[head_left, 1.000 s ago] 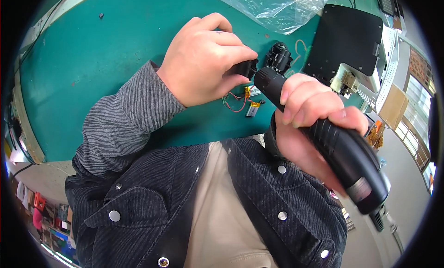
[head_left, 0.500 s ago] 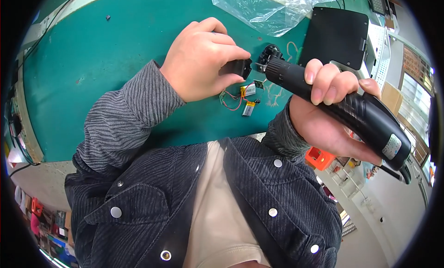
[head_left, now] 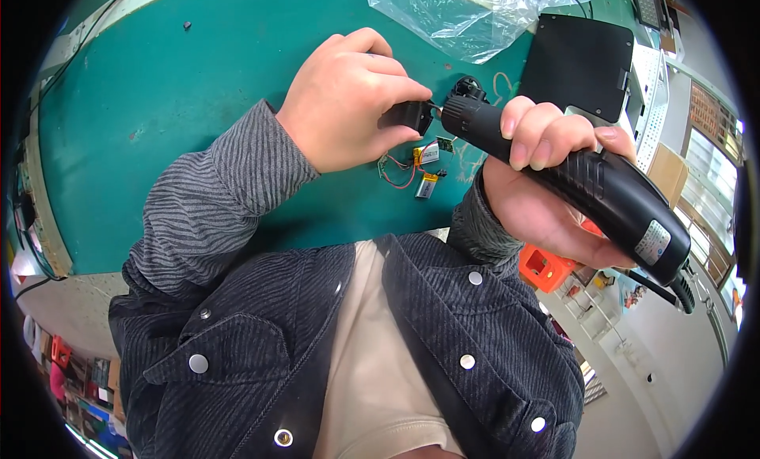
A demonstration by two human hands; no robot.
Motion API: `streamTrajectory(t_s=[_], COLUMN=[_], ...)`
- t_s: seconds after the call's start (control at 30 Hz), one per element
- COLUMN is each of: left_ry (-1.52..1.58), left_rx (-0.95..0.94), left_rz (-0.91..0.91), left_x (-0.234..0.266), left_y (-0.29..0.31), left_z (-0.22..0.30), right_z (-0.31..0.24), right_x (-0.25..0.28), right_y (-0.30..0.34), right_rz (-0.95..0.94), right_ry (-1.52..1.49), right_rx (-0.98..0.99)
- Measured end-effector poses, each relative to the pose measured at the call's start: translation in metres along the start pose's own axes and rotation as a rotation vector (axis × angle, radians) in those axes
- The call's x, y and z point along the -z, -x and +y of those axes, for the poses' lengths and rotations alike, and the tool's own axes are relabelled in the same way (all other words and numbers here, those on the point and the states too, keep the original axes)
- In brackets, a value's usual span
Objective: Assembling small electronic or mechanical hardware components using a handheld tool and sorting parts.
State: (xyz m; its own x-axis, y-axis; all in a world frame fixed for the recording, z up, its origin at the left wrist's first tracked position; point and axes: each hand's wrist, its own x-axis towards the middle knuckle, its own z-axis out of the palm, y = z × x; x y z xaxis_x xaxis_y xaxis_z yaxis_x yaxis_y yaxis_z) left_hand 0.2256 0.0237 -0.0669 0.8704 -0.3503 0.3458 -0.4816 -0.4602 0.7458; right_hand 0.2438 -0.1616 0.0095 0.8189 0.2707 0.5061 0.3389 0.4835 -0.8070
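My left hand (head_left: 348,102) pinches a small black plastic housing (head_left: 417,117) between thumb and fingers, above the green work mat. In my right hand (head_left: 546,174) is a black electric screwdriver (head_left: 606,191), its fingers wrapped round the body and its cable trailing off the rear end. The tool's bit points left and meets, or almost meets, the housing's right edge; the exact contact is too small to tell. Just behind the tool's nose lies a black rounded part (head_left: 469,88). Below the housing lie two small silver-and-yellow battery cells (head_left: 426,155) with red and black wires and little green circuit boards.
A clear plastic bag (head_left: 447,19) lies at the far edge of the green mat (head_left: 198,87). To the right stands a flat black box (head_left: 576,67). A small dark bit (head_left: 188,26) sits far left. An orange bin (head_left: 545,267) is below the table's right side.
The electric screwdriver in my right hand has moved left, bringing its bit up to the housing. My left hand and the housing have stayed almost where they were.
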Motion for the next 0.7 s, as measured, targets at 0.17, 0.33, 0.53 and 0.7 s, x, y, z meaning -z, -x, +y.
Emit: streamTrajectory(t_s=[0.17, 0.33, 0.53, 0.7], left_ry=[0.003, 0.017, 0.019, 0.025], left_rx=[-0.007, -0.023, 0.021, 0.021], left_rz=[0.007, 0.031, 0.001, 0.015], left_x=[0.000, 0.001, 0.000, 0.000], left_y=[-0.002, 0.000, 0.000, 0.000], left_z=[0.002, 0.000, 0.001, 0.001], right_z=[-0.009, -0.006, -0.001, 0.003], right_x=[0.002, 0.005, 0.002, 0.002], right_y=[0.000, -0.001, -0.003, -0.003], right_rz=[-0.026, -0.052, -0.025, -0.031], right_ry=[-0.005, 0.025, 0.001, 0.008], right_rx=[-0.003, -0.024, 0.019, 0.005])
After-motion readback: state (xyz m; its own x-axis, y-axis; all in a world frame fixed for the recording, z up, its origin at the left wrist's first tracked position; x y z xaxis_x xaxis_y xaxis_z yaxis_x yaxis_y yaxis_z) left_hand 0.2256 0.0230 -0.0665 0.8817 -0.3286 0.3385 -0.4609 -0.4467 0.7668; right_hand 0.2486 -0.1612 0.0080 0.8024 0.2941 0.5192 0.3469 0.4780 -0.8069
